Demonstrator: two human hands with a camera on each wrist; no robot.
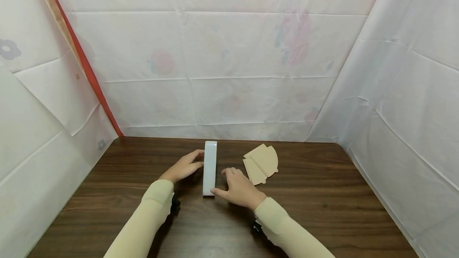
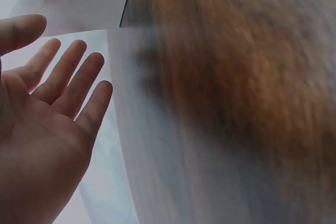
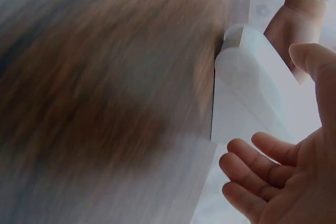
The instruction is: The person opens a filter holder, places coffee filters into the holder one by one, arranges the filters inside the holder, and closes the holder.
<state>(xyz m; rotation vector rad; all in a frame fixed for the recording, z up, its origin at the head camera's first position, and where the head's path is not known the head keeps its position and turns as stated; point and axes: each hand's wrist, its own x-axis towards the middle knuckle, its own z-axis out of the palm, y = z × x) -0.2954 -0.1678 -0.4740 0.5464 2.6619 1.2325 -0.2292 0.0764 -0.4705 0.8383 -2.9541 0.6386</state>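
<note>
On either side of the upright white box (image 1: 209,170), the left hand (image 1: 184,167) has slightly spread fingers and the right hand (image 1: 241,188) has loosely bent fingers with the thumb apart; whether either touches it, I cannot tell. The box's inside is hidden. Beige card pieces (image 1: 261,165) lie beyond the right hand. The table (image 1: 322,202) stretches widely both ways, its far edge just behind the box, against a patterned cloth (image 1: 229,102).
</note>
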